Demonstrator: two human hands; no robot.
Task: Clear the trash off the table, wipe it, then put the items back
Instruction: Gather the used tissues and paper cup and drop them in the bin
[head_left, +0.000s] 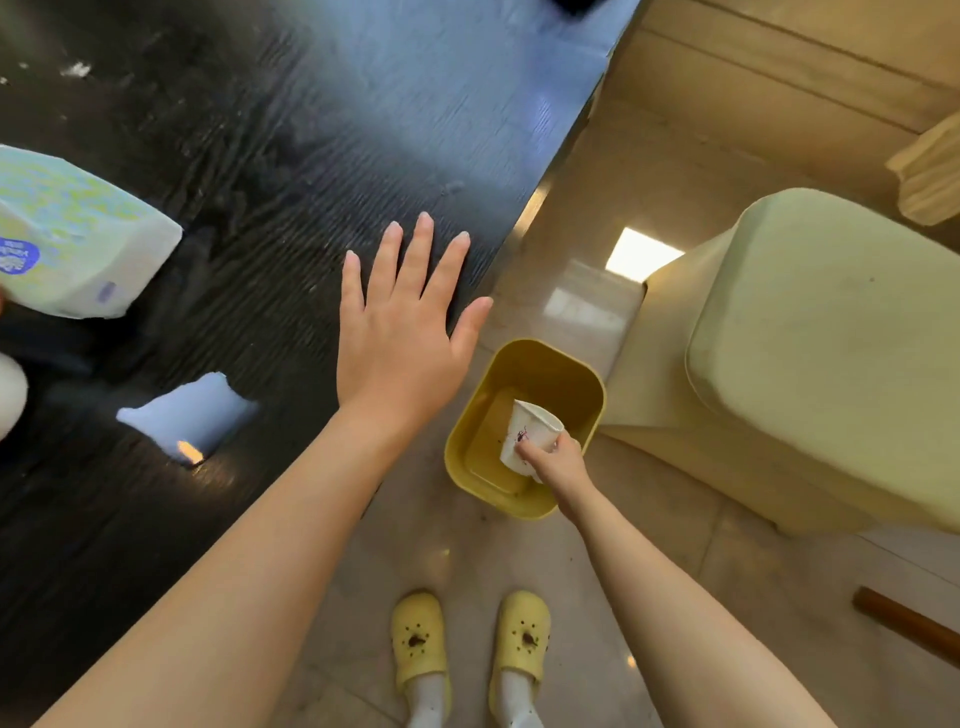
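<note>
My right hand (556, 460) grips a white paper cup (530, 434) with a small dark print, holding it tilted over the mouth of a yellow bin (467, 431) on the floor beside the table. My left hand (400, 332) is spread flat, fingers apart, over the near right part of the black wooden table (249, 156), holding nothing. A torn white scrap of paper (189, 415) lies on the table left of my left wrist. A pale tissue pack (67, 234) with green and blue print sits at the table's left edge of view.
A pale green cushioned seat (831, 338) stands right of the bin. A brown wooden stick (904, 626) lies on the tiled floor at the lower right. My feet in yellow clogs (467, 639) stand below the bin. Small white crumbs (78, 68) dot the table's far left.
</note>
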